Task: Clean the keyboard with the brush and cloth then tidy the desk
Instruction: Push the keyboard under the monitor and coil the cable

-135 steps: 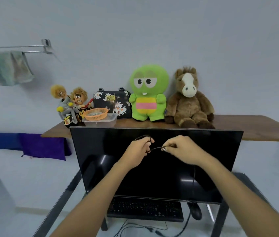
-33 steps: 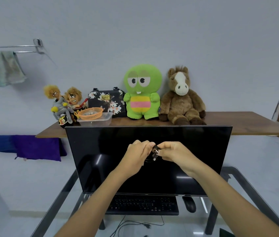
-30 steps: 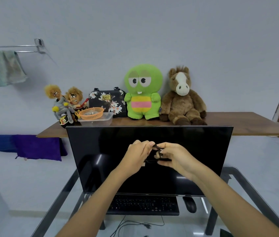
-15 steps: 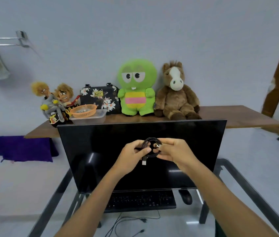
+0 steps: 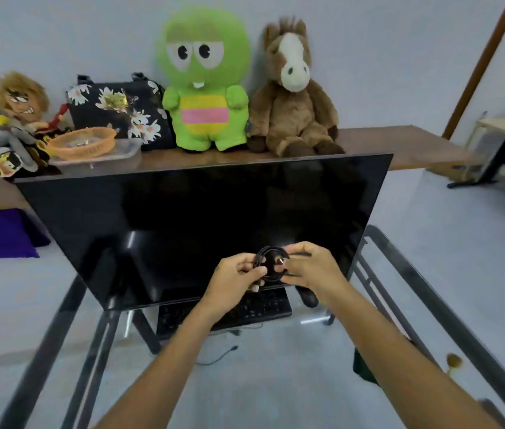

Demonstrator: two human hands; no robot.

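Note:
A black cable point(image 5: 271, 264), wound into a small coil, is held between both hands in front of the dark monitor point(image 5: 201, 224). My left hand point(image 5: 235, 278) pinches the coil's left side, and a pale plug end hangs below its fingers. My right hand point(image 5: 310, 267) grips the coil's right side. The black keyboard point(image 5: 263, 308) lies on the glass desk point(image 5: 245, 382) under the monitor, partly hidden by my left hand and forearm. A black mouse point(image 5: 308, 299) sits to its right. At the desk's right edge stands a small brush point(image 5: 453, 363), beside a dark green cloth point(image 5: 364, 366).
A wooden shelf point(image 5: 400, 144) behind the monitor holds a green plush point(image 5: 204, 85), a brown horse plush point(image 5: 291, 94), a floral bag point(image 5: 118, 109), an orange basket point(image 5: 82, 144) on a clear tray and small dolls point(image 5: 12, 119). A loose cable point(image 5: 220, 357) shows through the glass.
The cable went from a loose strand stretched between my hands to a tight coil. My view tilted down and moved closer, and my hands dropped lower in front of the monitor.

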